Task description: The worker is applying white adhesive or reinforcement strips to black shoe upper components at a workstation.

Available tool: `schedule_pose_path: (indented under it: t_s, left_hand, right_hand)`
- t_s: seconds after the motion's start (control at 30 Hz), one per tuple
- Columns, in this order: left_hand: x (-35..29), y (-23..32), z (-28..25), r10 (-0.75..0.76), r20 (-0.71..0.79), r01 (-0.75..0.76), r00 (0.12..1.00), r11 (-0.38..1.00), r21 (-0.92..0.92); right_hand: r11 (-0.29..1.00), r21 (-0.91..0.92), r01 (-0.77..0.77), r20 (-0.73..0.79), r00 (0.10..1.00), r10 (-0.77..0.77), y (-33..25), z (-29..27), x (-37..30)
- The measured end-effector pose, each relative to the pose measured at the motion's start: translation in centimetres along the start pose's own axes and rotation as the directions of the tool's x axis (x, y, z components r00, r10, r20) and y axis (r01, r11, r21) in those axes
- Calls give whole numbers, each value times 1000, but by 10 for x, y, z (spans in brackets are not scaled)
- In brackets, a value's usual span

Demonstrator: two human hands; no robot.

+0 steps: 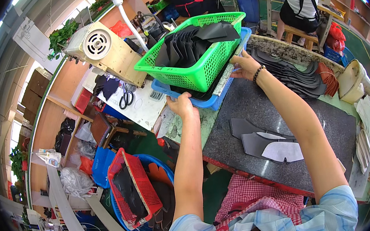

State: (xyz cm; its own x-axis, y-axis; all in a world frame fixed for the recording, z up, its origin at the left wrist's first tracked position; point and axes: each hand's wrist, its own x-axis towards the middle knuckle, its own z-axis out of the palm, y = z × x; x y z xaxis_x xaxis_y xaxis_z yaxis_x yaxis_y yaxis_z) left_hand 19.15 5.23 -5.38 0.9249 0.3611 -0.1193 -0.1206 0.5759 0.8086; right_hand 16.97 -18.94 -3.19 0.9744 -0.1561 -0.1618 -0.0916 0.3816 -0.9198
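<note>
A green plastic basket (207, 72) filled with black sheet pieces (180, 47) sits on top of a blue plastic basket (221, 98). More black material shows between the two. My left hand (182, 105) grips the blue basket at its near left side. At its right side my right hand (247, 66), with a dark bead bracelet at the wrist, is closed around the rim; some fingertips are hidden. Below my right forearm, dark grey cut pieces (244, 130) and white-faced cut pieces (282, 151) lie on the speckled black work board (228, 149).
Stacked black pieces (292, 76) and a brown cord bundle (327, 77) lie beyond the board, beside a cream bucket (353, 82). Black-handled scissors (126, 97) and a machine (103, 52) are at left. A red basket (150, 199) stands lower left. Two people sit working at the back.
</note>
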Motion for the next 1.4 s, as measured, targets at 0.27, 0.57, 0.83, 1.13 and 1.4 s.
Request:
schedule_pose_path:
  t_s: [0.27, 0.57, 0.83, 1.13, 1.4]
  left_hand:
    - [13, 4, -17, -75, 106, 59, 992, 987, 149]
    - [-139, 21, -48, 456, 779, -877, 431, 416, 242]
    - [-192, -51, 68, 23, 999, -878, -28, 478, -35]
    - [-133, -204, 249, -595, 802, -969, 58, 161, 189]
    - [-115, -250, 258, -795, 605, -922, 46, 199, 331]
  right_hand:
    - [994, -103, 21, 37, 999, -17, 12, -18, -14]
    - [-248, -955, -161, -142, 985, -93, -5, -170, -137]
    - [-308, -950, -49, 75, 923, -377, 33, -194, -135]
    - [-10, -980, 199, 153, 719, -678, 24, -138, -218]
    - [795, 594, 121, -370, 919, 136, 36, -149, -179]
